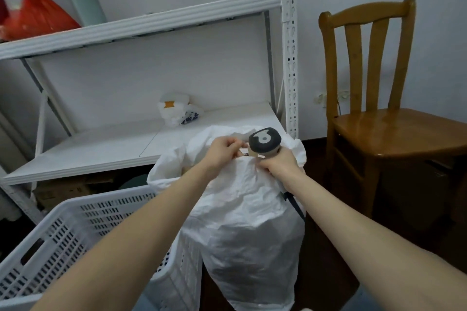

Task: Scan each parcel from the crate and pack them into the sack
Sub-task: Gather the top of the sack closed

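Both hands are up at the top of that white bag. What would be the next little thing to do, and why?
Probably let the left hand release the small parcel so it drops into the sack. It is pinched right over the sack's open mouth, while the right hand grips the scanner beside it. I cannot tell if it is scanned.

place: spare room of a home serving as a small parcel store | 11 o'clock: white slotted-steel rack (290, 58), flask (86, 5) and red bags (38, 17) on its upper shelf | 2 o'clock: wooden chair (394, 129), wall socket (321, 100) behind it | 7 o'clock: plastic crate (101, 212) | 6 o'clock: woven sack (252, 209) | plain white walls, dark floor
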